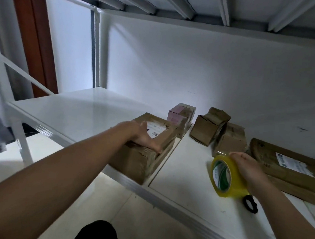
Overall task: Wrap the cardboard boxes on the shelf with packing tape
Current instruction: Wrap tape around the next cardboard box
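Observation:
A brown cardboard box point(142, 161) with a white label sits at the front edge of the white shelf point(75, 113). My left hand point(144, 137) grips its top near corner, thumb along the upper face. My right hand point(246, 166) holds a yellow roll of packing tape point(225, 178) just above the shelf, to the right of that box. Behind stand a small pink box point(179, 113) and two small brown boxes point(206, 128) point(231, 141). A flat brown parcel point(287, 167) with a label lies at the right.
Black scissor handles point(249, 203) lie on the shelf under the tape roll. An upper shelf point(198, 8) hangs close overhead. The shelf's white upright point(100, 50) stands at the back left, with a brown door point(35, 41) beyond it. My shoes point(96, 234) show on the tiled floor below.

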Available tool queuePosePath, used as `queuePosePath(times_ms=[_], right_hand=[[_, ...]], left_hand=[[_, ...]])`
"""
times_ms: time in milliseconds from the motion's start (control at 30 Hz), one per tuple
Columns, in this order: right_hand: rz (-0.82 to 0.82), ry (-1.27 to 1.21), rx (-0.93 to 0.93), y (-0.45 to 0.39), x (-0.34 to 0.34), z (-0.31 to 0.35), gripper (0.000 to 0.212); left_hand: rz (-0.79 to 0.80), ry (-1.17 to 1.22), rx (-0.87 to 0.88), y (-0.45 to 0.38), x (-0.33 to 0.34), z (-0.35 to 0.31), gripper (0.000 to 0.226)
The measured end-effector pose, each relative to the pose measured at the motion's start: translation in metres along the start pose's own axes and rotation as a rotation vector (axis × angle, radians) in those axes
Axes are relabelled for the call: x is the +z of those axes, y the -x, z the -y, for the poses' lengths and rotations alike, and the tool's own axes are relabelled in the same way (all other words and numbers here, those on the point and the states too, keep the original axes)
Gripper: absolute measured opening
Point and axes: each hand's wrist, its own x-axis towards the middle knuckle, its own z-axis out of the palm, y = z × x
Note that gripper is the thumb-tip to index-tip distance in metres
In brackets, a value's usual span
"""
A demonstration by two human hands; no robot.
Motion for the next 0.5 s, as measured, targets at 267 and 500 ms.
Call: queuePosePath(times_ms=[267,500], right_hand=[[-0.018,0.048,-0.030,0.002,-0.003,-0.007,0.016],[-0.012,0.071,0.004,-0.004,0.002,-0.002,0.016]], left_hand=[[0.322,0.749,0.131,0.004,-0.035,0.061,0.041],[-0.042,0.478,0.013,0.010,-0.054,0.062,0.027]])
